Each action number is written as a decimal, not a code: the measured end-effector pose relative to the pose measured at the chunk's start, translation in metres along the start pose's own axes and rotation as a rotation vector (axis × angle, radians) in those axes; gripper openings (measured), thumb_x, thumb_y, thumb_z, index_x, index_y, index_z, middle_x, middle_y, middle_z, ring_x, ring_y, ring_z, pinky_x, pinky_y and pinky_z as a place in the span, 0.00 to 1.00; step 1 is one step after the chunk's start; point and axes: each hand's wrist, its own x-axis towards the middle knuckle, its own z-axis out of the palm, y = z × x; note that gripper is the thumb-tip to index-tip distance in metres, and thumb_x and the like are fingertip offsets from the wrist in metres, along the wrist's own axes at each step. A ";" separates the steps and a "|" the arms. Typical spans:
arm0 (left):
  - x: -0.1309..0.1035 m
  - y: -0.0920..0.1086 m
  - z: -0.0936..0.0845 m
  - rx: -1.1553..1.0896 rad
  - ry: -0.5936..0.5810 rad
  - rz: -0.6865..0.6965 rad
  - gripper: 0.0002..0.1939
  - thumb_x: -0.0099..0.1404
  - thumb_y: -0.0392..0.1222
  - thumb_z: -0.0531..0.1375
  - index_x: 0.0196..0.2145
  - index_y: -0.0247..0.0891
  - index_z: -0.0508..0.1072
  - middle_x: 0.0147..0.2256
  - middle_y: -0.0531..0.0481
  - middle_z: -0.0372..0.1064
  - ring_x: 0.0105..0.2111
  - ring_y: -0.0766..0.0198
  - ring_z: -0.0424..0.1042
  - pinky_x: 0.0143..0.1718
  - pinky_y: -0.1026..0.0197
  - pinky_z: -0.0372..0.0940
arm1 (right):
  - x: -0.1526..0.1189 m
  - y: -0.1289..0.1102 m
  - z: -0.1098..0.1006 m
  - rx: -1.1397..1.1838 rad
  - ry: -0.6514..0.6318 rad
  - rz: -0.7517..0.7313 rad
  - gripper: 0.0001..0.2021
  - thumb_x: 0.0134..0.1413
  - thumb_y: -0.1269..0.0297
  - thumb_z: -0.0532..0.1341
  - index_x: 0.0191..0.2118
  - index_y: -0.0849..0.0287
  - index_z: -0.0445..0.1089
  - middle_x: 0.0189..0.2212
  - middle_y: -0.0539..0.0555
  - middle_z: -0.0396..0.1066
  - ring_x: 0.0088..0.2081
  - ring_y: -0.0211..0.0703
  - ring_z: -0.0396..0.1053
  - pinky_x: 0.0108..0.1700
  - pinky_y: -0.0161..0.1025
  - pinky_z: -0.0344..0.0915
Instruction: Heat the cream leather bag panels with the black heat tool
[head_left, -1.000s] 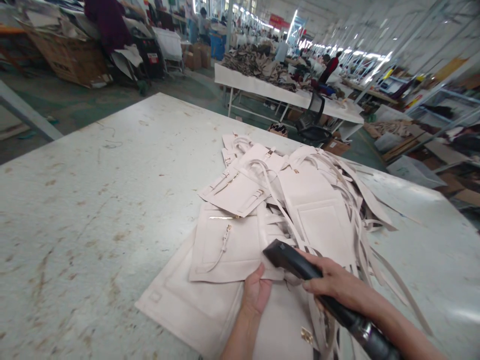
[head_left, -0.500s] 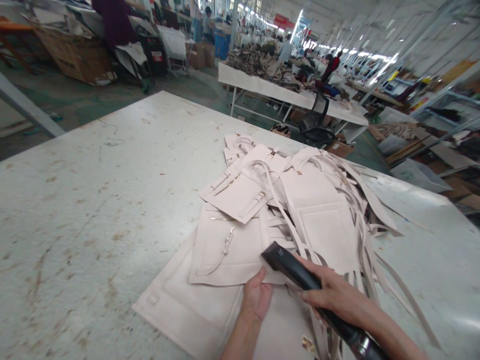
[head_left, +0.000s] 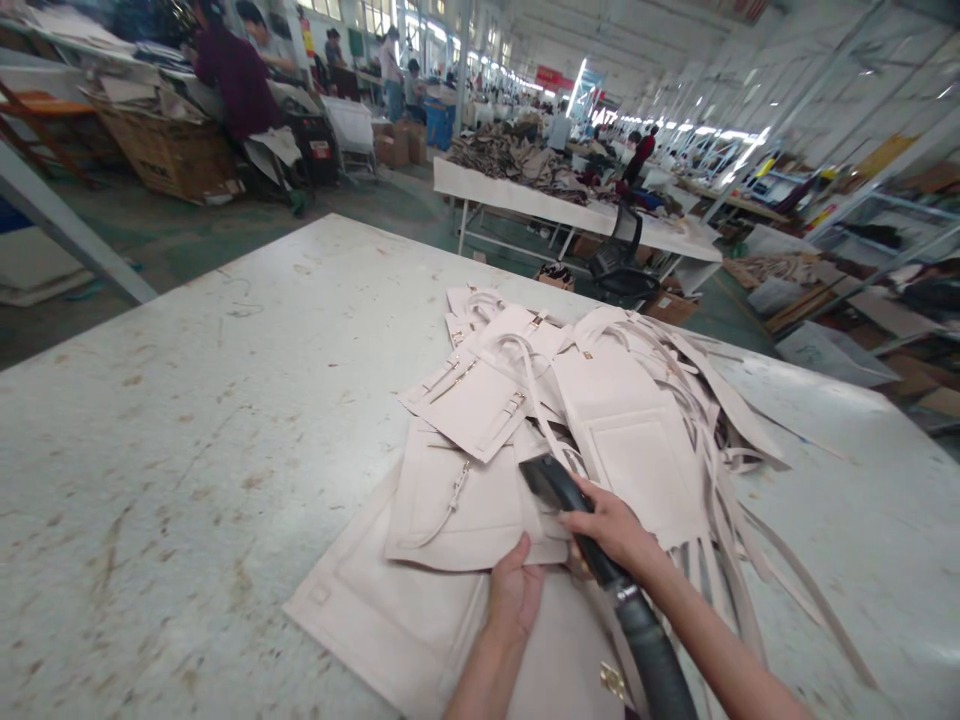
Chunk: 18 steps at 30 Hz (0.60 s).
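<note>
A heap of pale pink leather bag panels (head_left: 480,500) with straps and gold fittings lies on a large white worktable (head_left: 187,420). My left hand (head_left: 515,590) pinches the near edge of a panel that carries a thin strap. My right hand (head_left: 611,528) grips a black nozzle (head_left: 551,482) on a dark ribbed hose (head_left: 649,650), its mouth resting on the panels in the middle of the heap. Long loose straps (head_left: 739,480) trail off to the right.
Another white table (head_left: 570,205) piled with brown material stands beyond, with a black office chair (head_left: 622,265) beside it. A person in a dark red top (head_left: 236,75) works at the far left by cardboard boxes (head_left: 169,155). Shelving lines the right side.
My right hand has pushed the nozzle forward and left, further onto the heap, and more hose shows. My left hand keeps its hold on the panel edge. The camera view has tilted slightly.
</note>
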 end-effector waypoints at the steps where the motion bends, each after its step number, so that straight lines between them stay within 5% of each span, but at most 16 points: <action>1: 0.000 -0.001 0.002 0.028 0.015 0.014 0.23 0.54 0.30 0.58 0.49 0.34 0.64 0.45 0.43 0.68 0.45 0.56 0.66 0.49 0.54 0.61 | 0.007 -0.003 -0.001 -0.020 0.016 -0.019 0.32 0.41 0.65 0.57 0.56 0.57 0.51 0.10 0.42 0.61 0.12 0.38 0.61 0.14 0.33 0.59; 5: -0.008 0.008 0.007 0.236 0.045 -0.018 0.21 0.57 0.35 0.56 0.49 0.34 0.62 0.44 0.40 0.67 0.42 0.56 0.69 0.43 0.53 0.64 | 0.015 -0.012 0.004 -0.097 0.193 -0.141 0.34 0.39 0.66 0.60 0.56 0.56 0.52 0.15 0.42 0.63 0.15 0.35 0.61 0.17 0.32 0.58; 9: -0.052 0.045 -0.001 0.809 -0.136 -0.053 0.21 0.57 0.44 0.57 0.45 0.29 0.65 0.37 0.36 0.70 0.36 0.54 0.70 0.40 0.49 0.63 | -0.020 -0.012 -0.001 -0.125 0.286 -0.156 0.35 0.40 0.64 0.59 0.57 0.53 0.49 0.18 0.42 0.64 0.16 0.36 0.62 0.19 0.33 0.60; 12: -0.108 0.082 -0.028 1.494 -0.407 0.244 0.25 0.53 0.38 0.58 0.50 0.38 0.62 0.45 0.41 0.66 0.46 0.53 0.64 0.51 0.47 0.54 | -0.063 0.002 -0.011 -0.127 0.247 -0.106 0.34 0.40 0.64 0.60 0.57 0.54 0.50 0.17 0.42 0.64 0.16 0.36 0.61 0.20 0.34 0.60; 15: -0.158 0.105 -0.073 1.972 -0.737 0.525 0.35 0.48 0.31 0.57 0.55 0.45 0.55 0.56 0.46 0.53 0.57 0.50 0.46 0.57 0.42 0.38 | -0.110 0.032 -0.017 -0.142 0.208 -0.004 0.34 0.42 0.63 0.58 0.57 0.58 0.49 0.16 0.42 0.64 0.18 0.37 0.61 0.22 0.34 0.60; 18: -0.181 0.102 -0.109 2.276 -0.829 0.639 0.41 0.46 0.24 0.52 0.58 0.42 0.48 0.59 0.42 0.44 0.59 0.49 0.38 0.55 0.38 0.38 | -0.152 0.071 -0.013 -0.113 0.231 0.088 0.35 0.42 0.61 0.59 0.58 0.58 0.48 0.21 0.44 0.69 0.19 0.37 0.62 0.23 0.33 0.60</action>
